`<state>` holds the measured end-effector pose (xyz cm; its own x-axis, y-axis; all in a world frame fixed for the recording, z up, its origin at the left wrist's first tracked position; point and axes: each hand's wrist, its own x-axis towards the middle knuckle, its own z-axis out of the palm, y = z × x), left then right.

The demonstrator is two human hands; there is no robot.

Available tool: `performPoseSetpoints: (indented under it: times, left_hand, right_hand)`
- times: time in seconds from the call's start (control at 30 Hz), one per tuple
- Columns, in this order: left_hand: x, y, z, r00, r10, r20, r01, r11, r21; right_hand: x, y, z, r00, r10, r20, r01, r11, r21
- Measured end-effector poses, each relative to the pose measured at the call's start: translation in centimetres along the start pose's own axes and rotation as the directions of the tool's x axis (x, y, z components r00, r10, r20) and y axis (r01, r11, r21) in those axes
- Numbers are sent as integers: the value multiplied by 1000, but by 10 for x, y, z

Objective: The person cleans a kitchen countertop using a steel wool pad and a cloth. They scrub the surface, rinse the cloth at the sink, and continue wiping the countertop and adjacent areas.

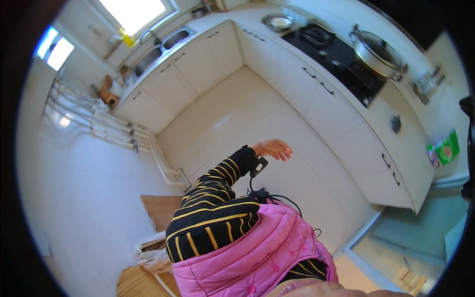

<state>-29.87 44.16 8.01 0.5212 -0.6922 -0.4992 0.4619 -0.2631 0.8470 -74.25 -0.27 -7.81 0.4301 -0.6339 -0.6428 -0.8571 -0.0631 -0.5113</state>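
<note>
My left hand (274, 149) hangs in the air over the tiled floor (237, 111), with its fingers slightly bent and apart and nothing in them. Above the wrist is a black sleeve with yellow stripes (207, 204). A small black device (259, 167) with a cable is beside the cuff. The cable runs down past the pink quilted vest (256, 252). My right hand is out of view; only a bit of striped sleeve (308, 269) shows on that side.
White base cabinets (297, 81) run around the floor's far and right sides. A lidded steel pot (376, 55) stands on the black gas hob (330, 52). A double sink (148, 61) lies at the upper left. White pipes (156, 156) follow the left wall; a wooden board (163, 209) is near them.
</note>
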Motion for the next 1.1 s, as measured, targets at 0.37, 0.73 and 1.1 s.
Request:
performPoseSetpoints:
  times: [0.37,0.73,1.1]
  left_hand:
    - [-190,-68,-131,871,156,-465,-244,960,-136]
    - [-290,-141,-162,615,10,-788,-348,901,-260]
    - [-276,-78,-313,490,3,-872,-446,860,-248]
  right_hand:
    - [78,-215,119,855,-488,178,517,830,-210]
    - [40,-583,347,414,-328,849,741,663,-105]
    - [-230,-812,608,-453,-33,891,839,320,439]
